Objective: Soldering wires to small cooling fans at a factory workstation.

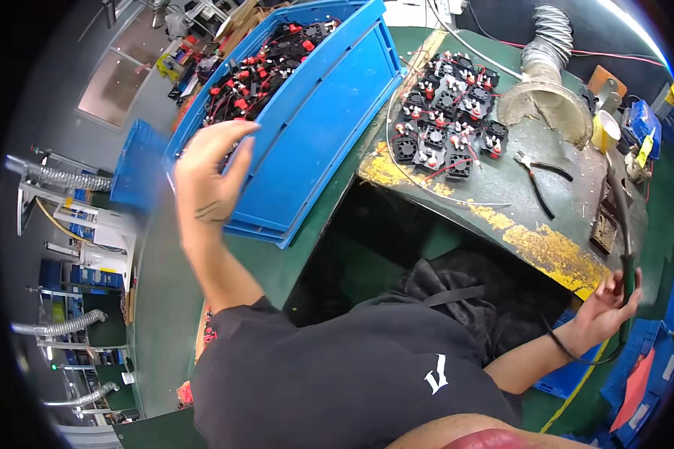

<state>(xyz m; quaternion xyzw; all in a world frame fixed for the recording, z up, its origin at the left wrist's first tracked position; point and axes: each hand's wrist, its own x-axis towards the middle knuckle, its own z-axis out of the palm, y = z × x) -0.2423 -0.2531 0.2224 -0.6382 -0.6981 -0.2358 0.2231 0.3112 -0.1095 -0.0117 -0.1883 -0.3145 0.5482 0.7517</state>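
My left hand is raised over the near side of a large blue bin, thumb and fingers apart, with nothing visible between them. The bin is heaped with black parts with red pieces. At the far right, my right hand has its fingers round the dark green handle of what looks like a soldering iron; a black cord loops below the wrist. On the bench, several small black fan modules with red wires and white-tipped posts stand grouped beside the bin. Cutting pliers lie with handles spread.
A fume duct with a wide hood stands at the back of the worn green bench. A thin white wire curves round the modules. Near my right hand are a small dirty tray, a yellowish cup and blue crates.
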